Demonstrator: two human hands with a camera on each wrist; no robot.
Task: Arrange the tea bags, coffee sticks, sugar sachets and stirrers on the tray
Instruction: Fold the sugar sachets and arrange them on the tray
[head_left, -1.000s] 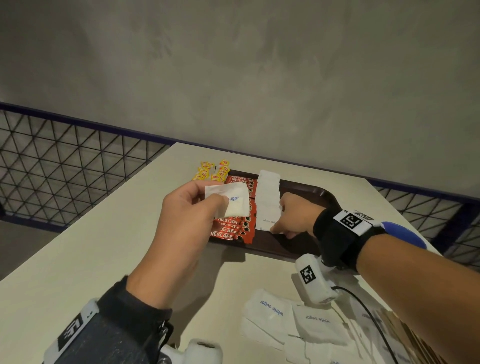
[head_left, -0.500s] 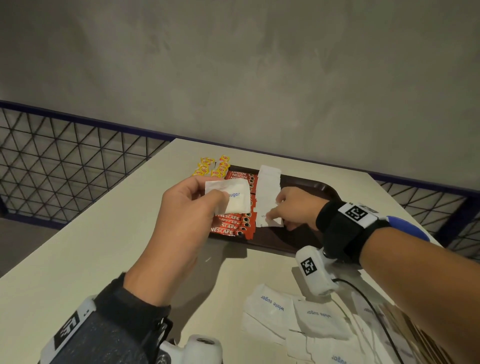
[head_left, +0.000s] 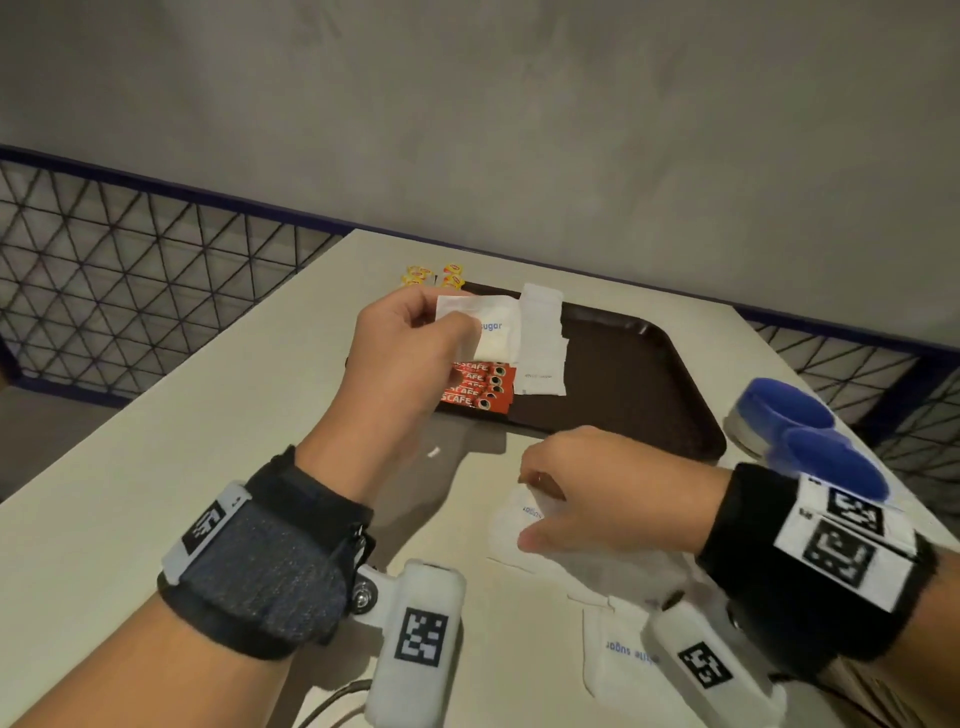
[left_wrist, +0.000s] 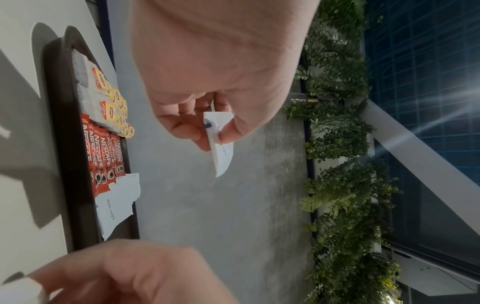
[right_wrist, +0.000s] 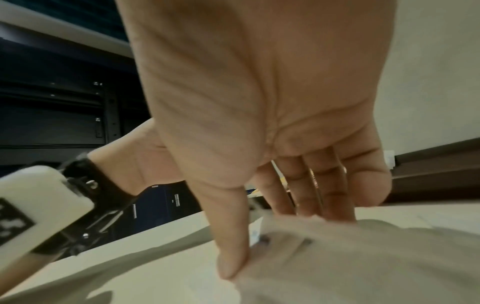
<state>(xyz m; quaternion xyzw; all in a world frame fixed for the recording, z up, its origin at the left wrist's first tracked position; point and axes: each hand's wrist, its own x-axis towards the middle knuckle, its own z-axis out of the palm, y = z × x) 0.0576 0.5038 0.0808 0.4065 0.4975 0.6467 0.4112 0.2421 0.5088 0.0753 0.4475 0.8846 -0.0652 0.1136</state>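
Left hand (head_left: 410, 353) pinching sugar sachet (head_left: 493, 332) (above tray (head_left: 649, 395)) — right hand (head_left: 597, 499) on sachets (head_left: 524, 535)

A tray (head_left: 649, 374) sits on the far part of a table (head_left: 218, 415). On its left end, coffee sticks (head_left: 480, 387) lie in front of tea bags (head_left: 431, 274), with sugar sachets (head_left: 543, 343) just to their right. More loose sachets (head_left: 618, 644) lie on the table in front of the tray.

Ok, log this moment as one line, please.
left hand: pinches sugar sachet above tray | right hand: on sachet pile on table | stage: placing sugar
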